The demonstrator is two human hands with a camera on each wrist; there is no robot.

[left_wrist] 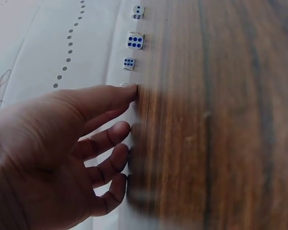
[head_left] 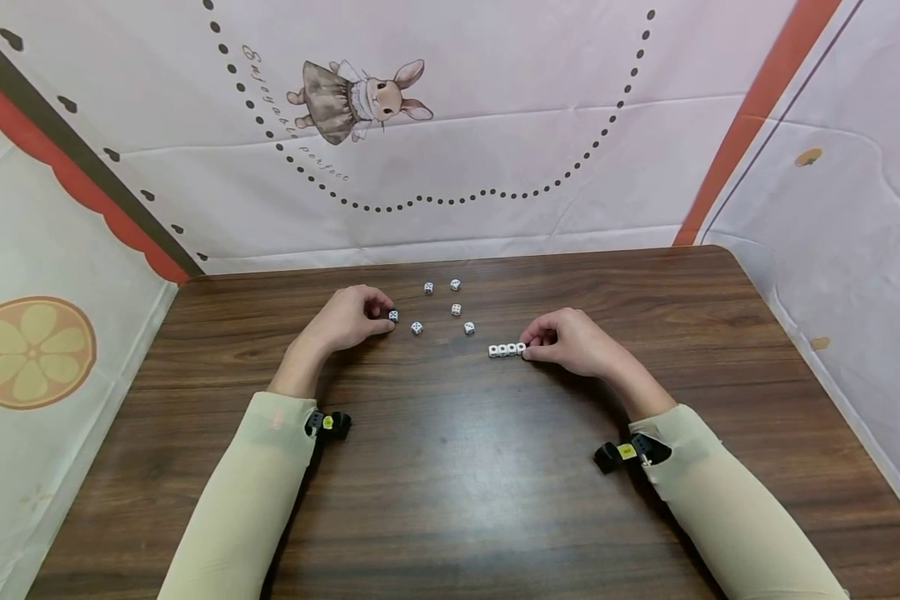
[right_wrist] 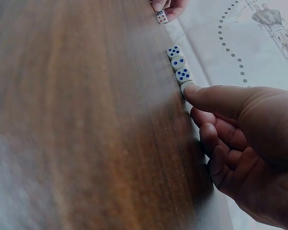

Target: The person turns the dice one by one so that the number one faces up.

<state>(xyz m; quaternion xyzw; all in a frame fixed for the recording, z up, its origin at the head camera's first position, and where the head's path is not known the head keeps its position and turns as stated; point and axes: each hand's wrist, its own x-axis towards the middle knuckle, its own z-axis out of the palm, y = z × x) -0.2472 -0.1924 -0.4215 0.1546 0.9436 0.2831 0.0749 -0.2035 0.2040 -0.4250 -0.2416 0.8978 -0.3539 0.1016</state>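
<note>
In the head view my left hand (head_left: pixel 352 319) pinches a white die (head_left: pixel 393 316) between thumb and fingers at the table's left side. That same die (right_wrist: pixel 162 17) shows red pips in the right wrist view. To the right, my right hand (head_left: pixel 573 342) holds the end die (head_left: pixel 521 348) of a short straight row of dice (head_left: pixel 502 351), thumb on its near side. The row's dice touch one another, and blue pips face the right wrist camera. My left thumb (left_wrist: pixel 105 98) mostly hides its die in the left wrist view.
Several loose white dice lie scattered between the hands, among them one die (head_left: pixel 417 328) near the left hand and another die (head_left: pixel 469 328) near the row. The wooden table (head_left: pixel 450 500) ends at a printed cloth (head_left: pixel 495 150) behind.
</note>
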